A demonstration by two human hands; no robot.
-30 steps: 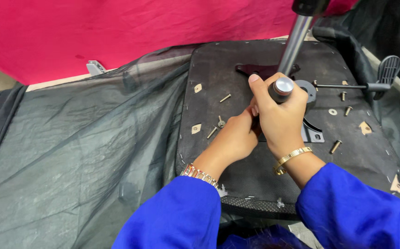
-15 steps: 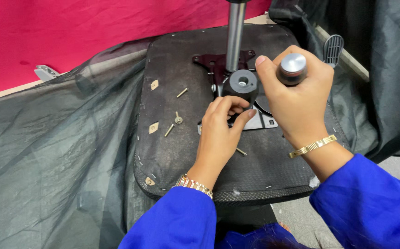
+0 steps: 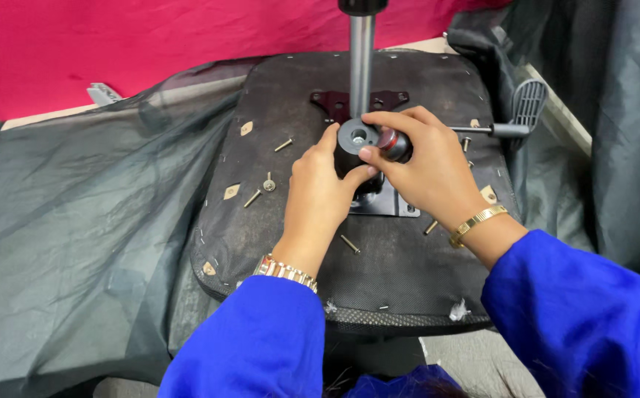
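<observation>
A dark chair seat underside lies face up in the head view. A black round cylinder part sits on a metal mounting plate at the seat's middle, just in front of an upright grey metal rod. My left hand grips the cylinder's left side. My right hand holds a small metal-capped, reddish cylinder against the black part's right side. Both sleeves are blue; each wrist carries a gold band.
Several loose bolts lie on the seat, left and below the plate. A black lever with a paddle handle sticks out to the right. Grey mesh fabric spreads to the left, a red cloth behind.
My right hand has come down from a raised position with the small capped cylinder to the black part. My left hand has closed around that part. The camera has shifted, centring the seat.
</observation>
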